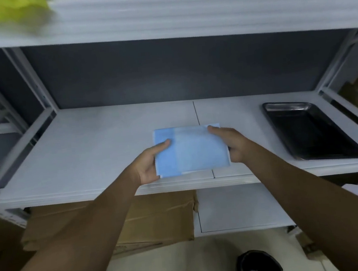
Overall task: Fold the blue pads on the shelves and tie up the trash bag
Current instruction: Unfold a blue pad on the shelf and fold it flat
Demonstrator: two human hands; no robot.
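Blue and already reduced to a compact rectangle, the folded pad (190,150) sits at the front edge of the middle shelf (86,145), held between both hands, so I judge this pad's folding to be nearly or fully done. What remains seems to be setting it down or pressing it flat, any further pads (none other shows here), and tying the trash bag, which I cannot pick out with certainty; a dark rounded shape (260,266) on the floor may be it. The left hand (150,163) grips the pad's left edge, thumb on top and fingers hidden beneath. The right hand (232,144) curls round the right edge, its fingers over the far corner. A black metal tray (312,130) lies on the same shelf, well right of the pad.
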